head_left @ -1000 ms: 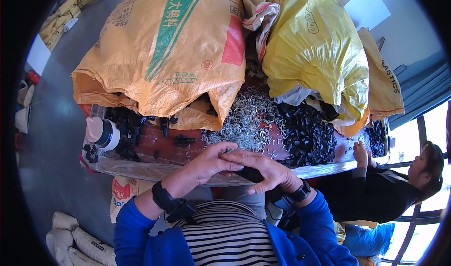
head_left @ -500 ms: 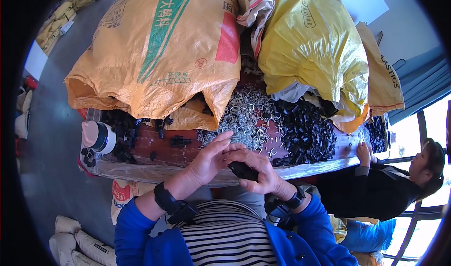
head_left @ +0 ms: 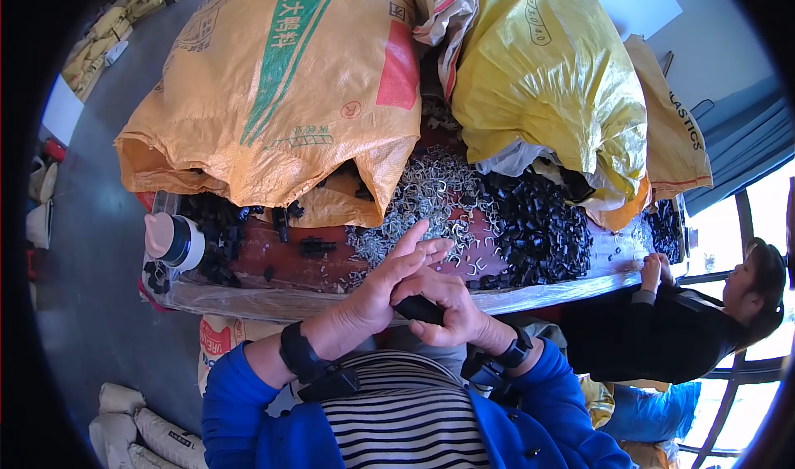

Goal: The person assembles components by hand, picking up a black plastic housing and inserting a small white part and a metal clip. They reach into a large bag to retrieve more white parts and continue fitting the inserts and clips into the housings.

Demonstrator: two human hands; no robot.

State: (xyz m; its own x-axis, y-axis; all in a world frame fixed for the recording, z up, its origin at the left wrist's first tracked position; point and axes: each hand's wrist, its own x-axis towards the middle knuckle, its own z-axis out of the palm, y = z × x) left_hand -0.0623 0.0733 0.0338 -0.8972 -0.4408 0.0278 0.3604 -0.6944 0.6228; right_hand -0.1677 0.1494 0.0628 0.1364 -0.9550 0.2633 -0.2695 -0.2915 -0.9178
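My right hand (head_left: 447,302) is closed around a black plastic part (head_left: 419,309), most of which its fingers cover. Against it, just to the left, is my left hand (head_left: 387,280), its fingers stretched out and pointing away from me; whether its palm touches the part is hidden. Beyond the hands lies a heap of small U-shaped metal clips (head_left: 406,208), some of them loose on the reddish tabletop (head_left: 286,264). A pile of small black plastic pieces (head_left: 538,233) sits to the right of the clips. One black part (head_left: 317,246) rests alone left of them.
A large orange woven sack (head_left: 331,96) and a yellow sack (head_left: 551,80) stand across the back of the table. More black parts (head_left: 217,229) lie at the left, beside a white cup with a pink lid (head_left: 175,241). Another person (head_left: 662,336) works at the right end.
My left hand's fingers have straightened and swung away from me. My right hand has come closer against the left, still around the black part. The other person's hands have shifted slightly.
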